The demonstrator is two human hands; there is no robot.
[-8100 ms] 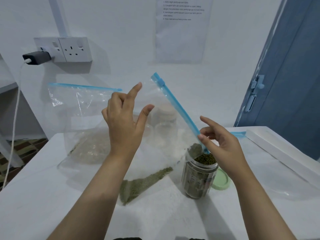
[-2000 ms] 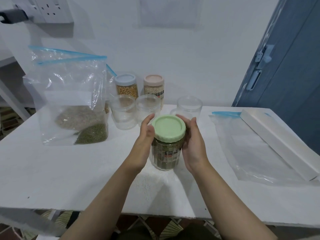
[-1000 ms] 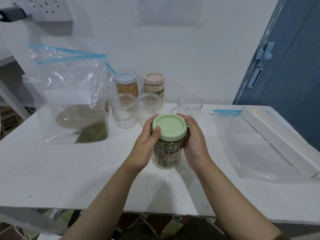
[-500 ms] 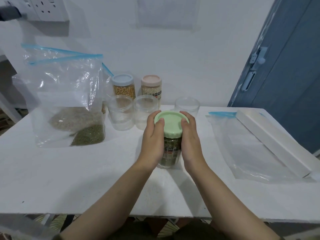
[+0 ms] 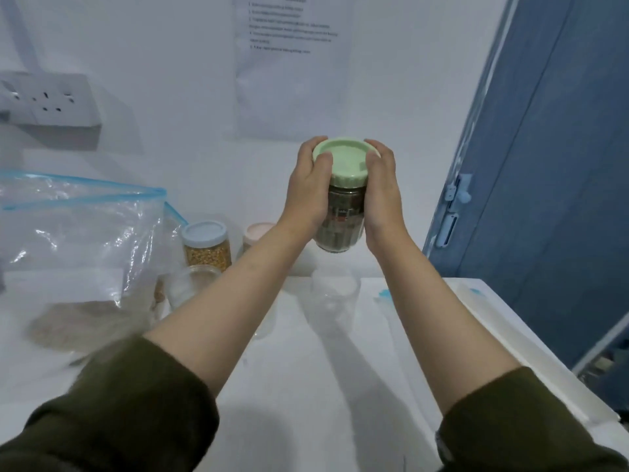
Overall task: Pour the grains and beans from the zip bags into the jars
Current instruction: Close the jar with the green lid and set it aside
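White wall fills the far side, with a double socket (image 5: 51, 100) at the left and a printed sheet (image 5: 292, 63) taped up near the middle; a blue door (image 5: 551, 165) stands at the right. Below runs a white table (image 5: 306, 386).

At the left a clear zip bag (image 5: 78, 250) with a blue seal stands on the table, pale grains heaped in its bottom. Just right of it, at the far edge, is a blue-lidded jar (image 5: 206, 245) of yellow grains, with a pink-lidded jar (image 5: 256, 233) partly hidden behind the left forearm. Nearer, an open clear jar (image 5: 190, 284) shows beside that arm, and another clear empty jar (image 5: 335, 298) stands between the two forearms.

Held up in the air above the table, in front of the wall, is the green-lidded jar (image 5: 342, 202), filled with dark green beans. The left hand (image 5: 308, 189) and the right hand (image 5: 383, 189) clasp it from either side, fingers wrapped behind the glass and thumbs lying on the lid's rim.

At the right a flat empty bag (image 5: 391, 301) with a blue strip lies on the table, beside a long white box (image 5: 531, 338).
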